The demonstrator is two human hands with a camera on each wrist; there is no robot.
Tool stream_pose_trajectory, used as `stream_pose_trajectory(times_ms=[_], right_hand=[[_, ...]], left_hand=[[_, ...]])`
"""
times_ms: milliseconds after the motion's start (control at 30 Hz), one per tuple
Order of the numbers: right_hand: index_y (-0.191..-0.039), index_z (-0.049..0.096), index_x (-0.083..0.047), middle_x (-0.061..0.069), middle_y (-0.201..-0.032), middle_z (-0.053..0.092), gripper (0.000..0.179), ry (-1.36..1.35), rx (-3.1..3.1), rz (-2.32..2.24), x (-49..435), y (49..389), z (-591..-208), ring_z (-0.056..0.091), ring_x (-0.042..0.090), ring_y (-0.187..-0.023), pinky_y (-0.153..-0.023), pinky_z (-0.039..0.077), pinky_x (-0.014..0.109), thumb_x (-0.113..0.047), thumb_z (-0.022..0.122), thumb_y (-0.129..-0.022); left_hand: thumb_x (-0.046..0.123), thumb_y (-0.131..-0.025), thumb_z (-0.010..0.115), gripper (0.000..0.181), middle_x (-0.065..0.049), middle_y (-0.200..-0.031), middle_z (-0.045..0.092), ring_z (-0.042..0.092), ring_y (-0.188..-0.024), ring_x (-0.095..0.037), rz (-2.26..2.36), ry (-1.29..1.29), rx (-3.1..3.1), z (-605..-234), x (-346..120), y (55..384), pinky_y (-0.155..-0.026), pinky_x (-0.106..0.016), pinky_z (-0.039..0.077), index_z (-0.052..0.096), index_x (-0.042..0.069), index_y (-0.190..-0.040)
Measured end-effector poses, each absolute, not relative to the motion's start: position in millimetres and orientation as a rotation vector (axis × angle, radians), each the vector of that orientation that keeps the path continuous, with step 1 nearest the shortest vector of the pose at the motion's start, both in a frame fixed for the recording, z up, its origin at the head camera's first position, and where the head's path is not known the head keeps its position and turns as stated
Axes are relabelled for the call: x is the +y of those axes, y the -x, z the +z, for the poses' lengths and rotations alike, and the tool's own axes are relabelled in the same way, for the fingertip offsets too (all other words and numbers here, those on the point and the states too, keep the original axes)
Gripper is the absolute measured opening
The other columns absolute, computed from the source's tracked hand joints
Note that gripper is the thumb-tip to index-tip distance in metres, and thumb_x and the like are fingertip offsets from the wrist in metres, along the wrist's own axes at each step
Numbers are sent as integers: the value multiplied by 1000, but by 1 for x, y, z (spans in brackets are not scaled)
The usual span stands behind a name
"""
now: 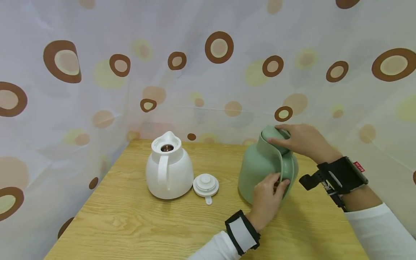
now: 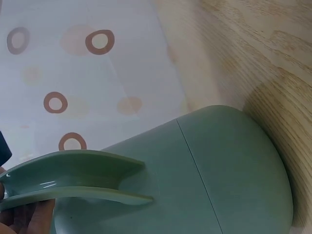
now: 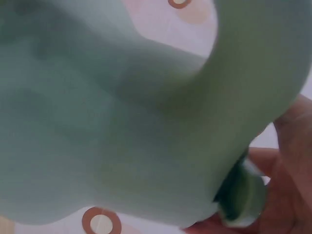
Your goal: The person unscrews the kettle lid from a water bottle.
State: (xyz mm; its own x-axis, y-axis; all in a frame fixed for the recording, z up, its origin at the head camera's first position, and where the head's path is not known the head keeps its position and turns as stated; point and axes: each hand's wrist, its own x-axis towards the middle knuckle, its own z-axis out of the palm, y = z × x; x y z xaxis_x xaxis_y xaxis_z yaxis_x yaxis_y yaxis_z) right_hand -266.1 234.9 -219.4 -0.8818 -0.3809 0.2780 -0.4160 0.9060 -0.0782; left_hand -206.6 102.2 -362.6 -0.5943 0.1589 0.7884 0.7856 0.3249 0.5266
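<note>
A green vacuum jug (image 1: pixel 255 175) stands on the right part of the table. Its lid (image 1: pixel 272 139) sits at the top, looking slightly tilted in the neck. My right hand (image 1: pixel 303 141) grips this lid from above, with thumb and fingers on either side. The left hand (image 1: pixel 268 195) holds the jug's handle (image 1: pixel 286 168), its fingers curled around it. In the left wrist view the handle (image 2: pixel 73 170) runs out from the jug body (image 2: pixel 234 170), and only some fingers show. Close and blurred, the jug (image 3: pixel 122 136) fills much of the right wrist view.
To the left stands a white vacuum jug (image 1: pixel 169 177) with its top uncovered and its handle toward me. Beside it a white lid (image 1: pixel 206 184) with a small tab lies on the wooden table (image 1: pixel 130 220). A curtain with circles (image 1: pixel 195 83) hangs behind and at both sides.
</note>
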Motion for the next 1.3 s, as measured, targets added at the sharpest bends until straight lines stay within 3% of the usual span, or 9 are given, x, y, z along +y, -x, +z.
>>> stream_pose_trajectory(times_ms=[367,500,567,667,833,933,1000,1067,1300], right_hand=[[-131,50,-3,4,-50,43,70,-651,-2941,225,241,275,-210,30,14,-44,-46,30,30,-52,61,-83],[-133,49,-8,18,-95,62,64,-749,-2937,354,253,280,-210,53,20,-65,-54,38,32,-44,66,-83],[-134,48,-11,20,-120,54,61,-802,-2936,442,259,282,-210,57,25,-83,-57,41,33,-39,67,-83],[-137,45,-13,21,-128,48,60,-841,-2961,528,262,283,-210,56,27,-85,-55,42,33,-34,66,-85],[-133,48,-5,23,-126,49,58,-768,-2957,336,244,273,-205,56,28,-78,-61,45,39,-40,61,-88],[-114,61,0,19,-93,61,49,-705,-2856,88,226,264,-203,57,26,-71,-59,44,38,-43,58,-89],[-104,63,0,10,-67,55,45,-674,-2801,-11,218,262,-204,53,22,-58,-53,41,35,-42,58,-89],[-103,63,1,7,-62,52,44,-681,-2771,-47,215,262,-206,48,18,-52,-48,38,33,-40,59,-88],[-121,55,6,24,-103,60,54,-783,-2796,60,223,266,-210,59,32,-79,-63,47,43,-36,61,-88]], left_hand=[[19,-95,52,18,0,-80,60,56,-74,1,-1348,872,-1957,-361,100,206,-65,-7,41,64,5,-95],[18,-95,53,17,0,-80,60,56,-75,2,-1389,877,-1949,-361,101,207,-65,-7,41,64,5,-94],[18,-95,53,17,0,-80,60,56,-75,2,-1400,875,-1947,-362,101,208,-65,-7,42,64,5,-93],[18,-95,54,17,0,-80,61,57,-75,1,-1396,870,-1947,-362,101,209,-66,-7,42,65,5,-94],[18,-94,54,18,-1,-81,62,58,-75,1,-1411,863,-1948,-362,101,210,-65,-7,42,65,4,-95],[19,-95,54,19,-1,-83,62,58,-76,1,-1436,858,-1954,-361,100,210,-65,-7,43,66,4,-96],[19,-95,54,19,-1,-83,62,58,-76,1,-1444,851,-1955,-360,99,210,-65,-7,43,66,4,-96],[19,-95,54,19,-1,-83,62,58,-76,1,-1446,848,-1956,-360,98,210,-65,-7,43,66,4,-96],[18,-94,54,18,-1,-82,62,57,-76,1,-1461,850,-1957,-361,94,209,-65,-7,42,66,4,-95]])
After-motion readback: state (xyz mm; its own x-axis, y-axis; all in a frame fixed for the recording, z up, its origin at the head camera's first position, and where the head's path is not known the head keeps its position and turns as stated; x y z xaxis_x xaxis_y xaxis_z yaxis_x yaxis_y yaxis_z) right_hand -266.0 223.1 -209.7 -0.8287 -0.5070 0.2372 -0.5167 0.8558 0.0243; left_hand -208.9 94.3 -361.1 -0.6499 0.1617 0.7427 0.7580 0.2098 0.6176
